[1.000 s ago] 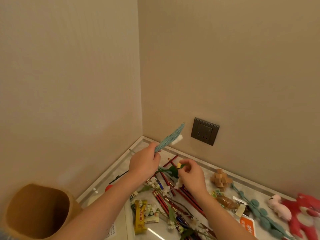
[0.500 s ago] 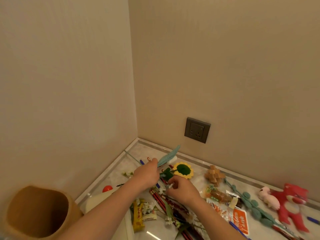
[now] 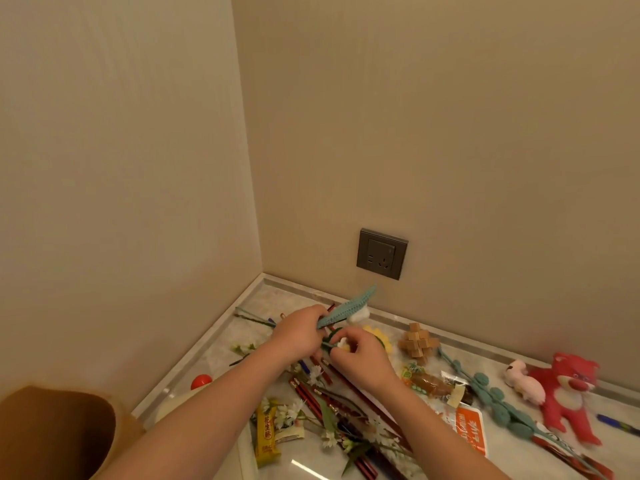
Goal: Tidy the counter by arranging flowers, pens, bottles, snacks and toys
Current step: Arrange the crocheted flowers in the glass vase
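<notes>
My left hand (image 3: pixel 298 332) grips a crocheted flower with a teal leaf (image 3: pixel 349 306) and a white bud, its tip pointing up and right toward the wall. My right hand (image 3: pixel 360 358) pinches a small white and yellow piece with a green stem (image 3: pixel 341 342) just below it, right beside my left fingers. Partly hidden behind my right hand lies a yellow crochet sunflower (image 3: pixel 379 336). Red pencils (image 3: pixel 311 396) and white artificial flowers (image 3: pixel 287 414) lie scattered on the marble counter (image 3: pixel 277 301) beneath my forearms.
A wooden puzzle (image 3: pixel 417 342), snack packets (image 3: pixel 429 386), an orange packet (image 3: pixel 469 431), a yellow snack bar (image 3: pixel 267 433), a teal crochet stem (image 3: pixel 498 400), a pink toy (image 3: pixel 523 381) and a red plush (image 3: pixel 568 389) lie around. A brown vase (image 3: pixel 52 431) stands at lower left; a wall socket (image 3: pixel 382 253) behind.
Both hands have dropped lower toward the counter and closer together. The teal flower came down with my left hand, and my right hand now covers most of the sunflower.
</notes>
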Action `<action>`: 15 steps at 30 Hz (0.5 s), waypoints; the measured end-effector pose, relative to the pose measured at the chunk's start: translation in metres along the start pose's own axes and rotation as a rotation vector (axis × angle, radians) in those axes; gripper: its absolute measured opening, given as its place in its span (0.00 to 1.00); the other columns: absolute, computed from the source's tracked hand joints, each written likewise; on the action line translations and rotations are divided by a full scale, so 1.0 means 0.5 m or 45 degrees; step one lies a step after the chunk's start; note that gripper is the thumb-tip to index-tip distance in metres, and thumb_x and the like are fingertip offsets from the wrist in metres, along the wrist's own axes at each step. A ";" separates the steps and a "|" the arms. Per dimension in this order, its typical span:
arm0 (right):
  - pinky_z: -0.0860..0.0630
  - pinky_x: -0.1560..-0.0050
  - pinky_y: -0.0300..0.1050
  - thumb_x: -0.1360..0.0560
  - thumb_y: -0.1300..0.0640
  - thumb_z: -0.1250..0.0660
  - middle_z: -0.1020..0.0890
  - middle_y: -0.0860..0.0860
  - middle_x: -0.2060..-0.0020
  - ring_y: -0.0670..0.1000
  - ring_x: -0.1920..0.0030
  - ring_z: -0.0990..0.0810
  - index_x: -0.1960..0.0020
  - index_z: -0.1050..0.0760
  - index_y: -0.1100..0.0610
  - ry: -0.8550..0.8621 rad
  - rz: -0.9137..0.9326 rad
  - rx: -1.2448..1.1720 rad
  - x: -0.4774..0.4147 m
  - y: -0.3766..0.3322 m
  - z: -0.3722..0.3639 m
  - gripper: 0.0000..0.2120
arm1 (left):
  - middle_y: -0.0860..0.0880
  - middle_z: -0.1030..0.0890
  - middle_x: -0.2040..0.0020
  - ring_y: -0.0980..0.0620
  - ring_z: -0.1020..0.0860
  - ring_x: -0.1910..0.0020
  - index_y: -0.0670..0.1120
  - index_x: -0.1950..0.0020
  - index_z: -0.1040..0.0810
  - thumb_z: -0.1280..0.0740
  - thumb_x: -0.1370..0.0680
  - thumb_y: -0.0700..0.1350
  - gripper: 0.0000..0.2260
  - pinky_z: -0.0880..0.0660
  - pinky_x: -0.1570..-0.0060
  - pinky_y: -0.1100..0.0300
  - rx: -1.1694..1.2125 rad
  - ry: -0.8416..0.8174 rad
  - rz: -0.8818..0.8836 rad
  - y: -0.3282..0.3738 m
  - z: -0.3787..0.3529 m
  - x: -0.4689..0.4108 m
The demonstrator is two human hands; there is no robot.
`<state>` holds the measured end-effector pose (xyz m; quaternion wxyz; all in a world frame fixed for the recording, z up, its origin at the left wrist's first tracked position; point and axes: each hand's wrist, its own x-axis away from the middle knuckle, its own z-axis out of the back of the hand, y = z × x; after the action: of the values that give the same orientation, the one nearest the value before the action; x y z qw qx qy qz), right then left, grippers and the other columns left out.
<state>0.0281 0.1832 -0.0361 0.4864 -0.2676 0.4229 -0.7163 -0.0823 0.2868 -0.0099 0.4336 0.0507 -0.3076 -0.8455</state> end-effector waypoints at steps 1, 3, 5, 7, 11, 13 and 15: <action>0.35 0.68 0.37 0.33 0.59 0.31 0.26 0.44 0.70 0.41 0.71 0.31 0.59 0.22 0.52 0.011 0.008 -0.004 0.001 -0.001 0.004 0.04 | 0.51 0.17 0.53 0.54 0.16 0.67 0.51 0.43 0.26 0.38 0.21 0.43 0.08 0.19 0.56 0.52 0.004 -0.054 0.010 0.007 0.003 -0.001; 0.34 0.67 0.38 0.33 0.60 0.31 0.25 0.46 0.66 0.42 0.68 0.30 0.59 0.22 0.52 0.015 0.021 0.005 0.005 -0.001 0.013 0.04 | 0.50 0.17 0.51 0.53 0.16 0.65 0.51 0.41 0.26 0.38 0.21 0.42 0.10 0.18 0.58 0.53 -0.064 -0.171 0.022 0.018 0.008 -0.004; 0.32 0.65 0.40 0.32 0.60 0.32 0.23 0.48 0.63 0.44 0.65 0.27 0.58 0.22 0.52 0.012 0.020 0.028 0.009 0.000 0.022 0.05 | 0.50 0.19 0.50 0.52 0.16 0.64 0.51 0.41 0.26 0.39 0.21 0.43 0.10 0.19 0.63 0.56 -0.100 -0.232 0.016 0.028 0.009 -0.002; 0.25 0.63 0.46 0.30 0.59 0.34 0.21 0.50 0.61 0.49 0.62 0.21 0.57 0.22 0.50 0.076 -0.020 -0.025 0.015 -0.004 0.030 0.05 | 0.53 0.21 0.50 0.54 0.16 0.67 0.53 0.42 0.27 0.42 0.20 0.45 0.09 0.20 0.65 0.58 -0.016 -0.220 0.005 0.037 0.008 0.001; 0.19 0.64 0.48 0.23 0.56 0.39 0.19 0.54 0.62 0.51 0.66 0.17 0.55 0.24 0.55 0.282 -0.259 -0.320 0.019 -0.018 0.057 0.06 | 0.58 0.21 0.53 0.59 0.18 0.67 0.57 0.47 0.27 0.42 0.20 0.48 0.06 0.20 0.60 0.54 0.073 0.055 -0.014 0.058 0.008 0.000; 0.20 0.67 0.49 0.22 0.56 0.42 0.22 0.55 0.66 0.51 0.70 0.20 0.58 0.26 0.59 0.362 -0.325 -0.349 0.019 -0.023 0.078 0.10 | 0.59 0.22 0.55 0.59 0.20 0.64 0.58 0.47 0.26 0.42 0.20 0.50 0.06 0.22 0.63 0.57 -0.042 0.275 -0.090 0.067 0.014 0.000; 0.22 0.71 0.45 0.23 0.55 0.43 0.26 0.55 0.69 0.51 0.72 0.23 0.63 0.28 0.57 0.406 -0.348 -0.313 0.021 -0.028 0.095 0.12 | 0.58 0.27 0.52 0.59 0.24 0.64 0.59 0.46 0.27 0.41 0.20 0.50 0.06 0.27 0.68 0.60 -0.058 0.443 -0.190 0.077 0.018 0.001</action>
<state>0.0552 0.1596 -0.0004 0.2759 -0.2631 0.5381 -0.7517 -0.0586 0.2741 0.0193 0.4174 0.2090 -0.2041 -0.8605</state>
